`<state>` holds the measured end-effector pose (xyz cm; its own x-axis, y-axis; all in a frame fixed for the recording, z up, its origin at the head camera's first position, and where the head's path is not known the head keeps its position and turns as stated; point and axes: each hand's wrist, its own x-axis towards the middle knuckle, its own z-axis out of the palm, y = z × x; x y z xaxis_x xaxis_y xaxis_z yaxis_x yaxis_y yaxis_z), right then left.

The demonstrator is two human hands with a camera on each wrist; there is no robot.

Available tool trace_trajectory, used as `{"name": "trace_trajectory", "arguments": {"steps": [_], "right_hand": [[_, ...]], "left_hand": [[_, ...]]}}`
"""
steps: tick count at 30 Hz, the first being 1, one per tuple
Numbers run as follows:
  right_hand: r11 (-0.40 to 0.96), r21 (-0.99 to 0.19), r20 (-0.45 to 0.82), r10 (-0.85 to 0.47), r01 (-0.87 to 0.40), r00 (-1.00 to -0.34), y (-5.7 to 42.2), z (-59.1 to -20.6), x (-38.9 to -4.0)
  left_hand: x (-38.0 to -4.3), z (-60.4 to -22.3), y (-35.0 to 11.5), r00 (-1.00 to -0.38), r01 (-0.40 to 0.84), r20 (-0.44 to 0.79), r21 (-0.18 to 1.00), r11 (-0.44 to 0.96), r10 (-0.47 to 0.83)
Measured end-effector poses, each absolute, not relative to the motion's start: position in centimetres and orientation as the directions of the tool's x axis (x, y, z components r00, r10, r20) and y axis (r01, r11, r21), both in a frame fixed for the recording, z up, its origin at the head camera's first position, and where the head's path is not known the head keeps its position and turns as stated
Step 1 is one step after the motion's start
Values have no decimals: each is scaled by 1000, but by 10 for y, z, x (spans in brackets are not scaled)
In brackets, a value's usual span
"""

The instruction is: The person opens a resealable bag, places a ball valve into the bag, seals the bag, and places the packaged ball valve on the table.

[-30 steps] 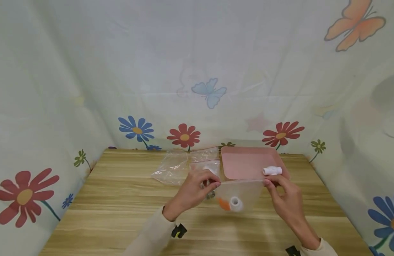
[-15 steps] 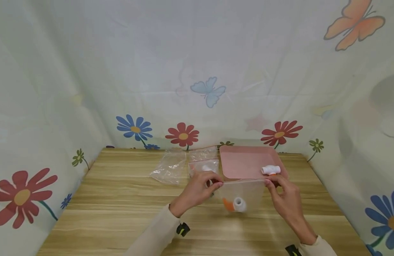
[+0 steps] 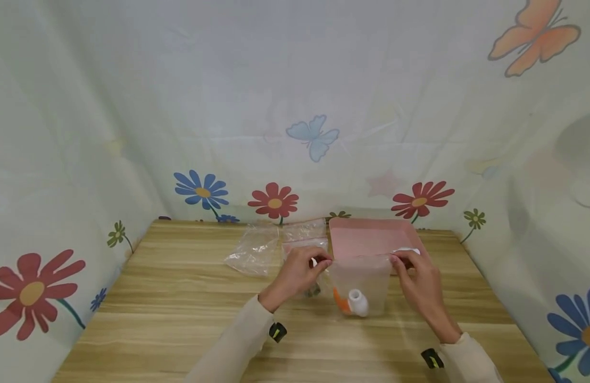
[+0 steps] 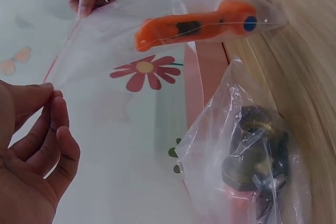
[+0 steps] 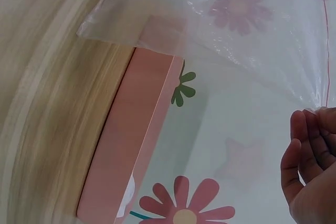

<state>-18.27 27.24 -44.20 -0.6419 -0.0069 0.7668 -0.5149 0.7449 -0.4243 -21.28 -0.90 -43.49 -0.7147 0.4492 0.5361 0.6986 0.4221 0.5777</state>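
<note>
A clear zip bag [image 3: 378, 279] hangs upright over the table, held by its top edge. My left hand [image 3: 297, 274] pinches one top corner between thumb and fingers. Its opposite corner is pinched by my right hand [image 3: 421, 282]. At the bottom of the bag lies a white plastic ball valve [image 3: 358, 303]; its orange handle [image 4: 197, 27] with a blue dot shows plainly in the left wrist view. A red seal line [image 5: 328, 56] runs along the bag's top between the hands. Behind the right fingers, another white fitting [image 3: 409, 250] in the tray is mostly hidden.
The shallow pink tray [image 3: 366, 234] stands at the back, right behind the held bag. Left of it lies another zip bag [image 3: 304, 231], and farther left a crumpled clear bag [image 3: 256, 250]. A bagged dark fitting with brass [image 4: 257, 150] is near the left hand.
Both hands have risen slightly with the bag. The right hand has moved a little left and now covers more of the fitting in the tray. The valve has tipped inside the bag.
</note>
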Motion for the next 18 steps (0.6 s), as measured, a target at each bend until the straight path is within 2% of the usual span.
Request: {"name": "trace_trajectory", "arguments": {"steps": [18], "right_hand": [[779, -456, 679, -8, -430, -734, 270, -444, -223]], "left_hand": [[-244, -444, -4, -783, 621, 494, 590, 516, 378]]}}
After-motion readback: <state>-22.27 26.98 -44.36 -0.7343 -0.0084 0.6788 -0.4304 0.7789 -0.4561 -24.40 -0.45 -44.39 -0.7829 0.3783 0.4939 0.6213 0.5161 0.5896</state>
